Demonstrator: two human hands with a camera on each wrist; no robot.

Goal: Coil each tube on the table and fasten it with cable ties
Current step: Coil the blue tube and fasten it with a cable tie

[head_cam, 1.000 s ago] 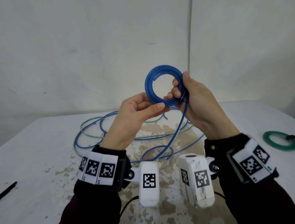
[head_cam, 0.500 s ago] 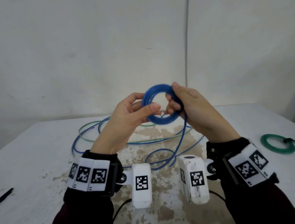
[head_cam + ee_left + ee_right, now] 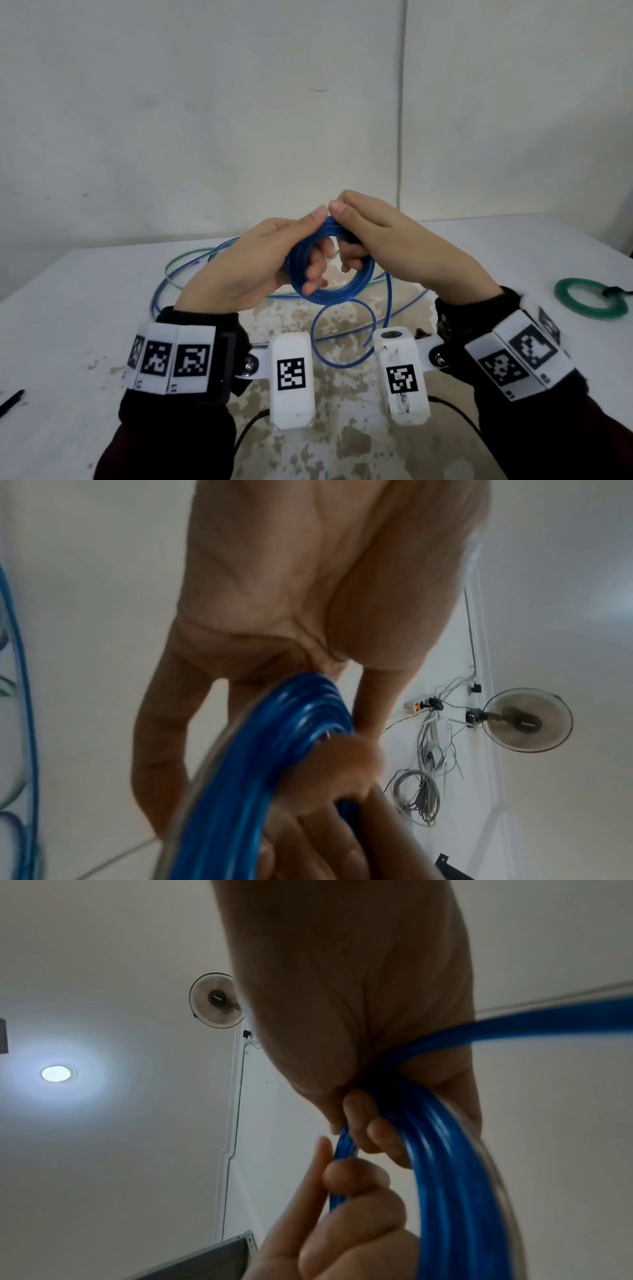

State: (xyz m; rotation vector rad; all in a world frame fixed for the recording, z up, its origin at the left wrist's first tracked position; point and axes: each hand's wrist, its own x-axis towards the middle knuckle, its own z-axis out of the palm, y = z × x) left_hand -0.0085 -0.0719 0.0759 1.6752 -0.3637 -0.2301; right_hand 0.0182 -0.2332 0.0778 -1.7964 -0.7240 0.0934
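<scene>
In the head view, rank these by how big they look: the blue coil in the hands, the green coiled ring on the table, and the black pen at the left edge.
1. Blue coil, though nearness to the camera may flatter it.
2. Green ring, clearly smaller.
3. Black pen, smallest, partly cut off by the frame edge.

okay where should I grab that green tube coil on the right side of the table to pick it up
Judging from the head view, pinch the bare near-left arc of the flat green tube coil from above, with the right hand once free. It lies flat on the white table, and a dark fastening occupies its far-right edge.
</scene>
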